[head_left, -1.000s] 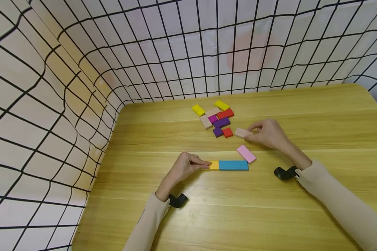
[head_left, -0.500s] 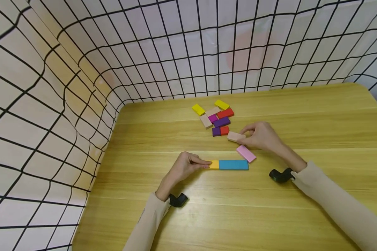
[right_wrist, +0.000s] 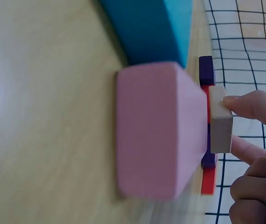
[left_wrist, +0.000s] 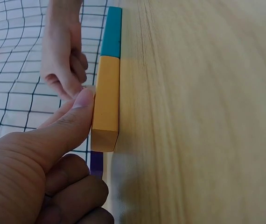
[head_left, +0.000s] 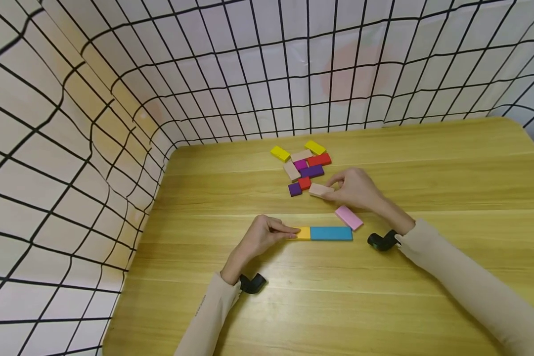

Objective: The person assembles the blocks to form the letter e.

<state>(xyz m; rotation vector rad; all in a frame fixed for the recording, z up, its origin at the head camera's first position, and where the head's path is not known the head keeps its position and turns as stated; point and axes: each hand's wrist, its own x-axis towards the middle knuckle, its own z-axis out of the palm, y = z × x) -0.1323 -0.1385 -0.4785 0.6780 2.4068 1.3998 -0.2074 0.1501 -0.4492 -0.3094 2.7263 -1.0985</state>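
With thumb and index finger, my left hand (head_left: 262, 235) pinches the left end of an orange block (head_left: 303, 234) lying flat on the wooden table. A longer blue block (head_left: 331, 234) continues it in line, end to end. Farther back, my right hand (head_left: 356, 190) holds a pale wooden block (head_left: 319, 190) by its right end between thumb and index finger. Close to that block's left end are a small red block (head_left: 304, 183) and a small purple block (head_left: 294, 189). The right wrist view shows the pale block (right_wrist: 220, 119) between the two fingertips.
A pink block (head_left: 349, 218) lies slantwise at the blue block's right end. Behind is a loose cluster with yellow blocks (head_left: 280, 154), a long red block (head_left: 319, 159), a long purple block (head_left: 312, 171), a magenta block (head_left: 300, 165) and pale ones. Cloth-covered black grid panels (head_left: 320, 74) border the table.
My right hand has moved left with the pale block. The small red and purple blocks have shifted left ahead of it. My left hand stays in place on the orange block.
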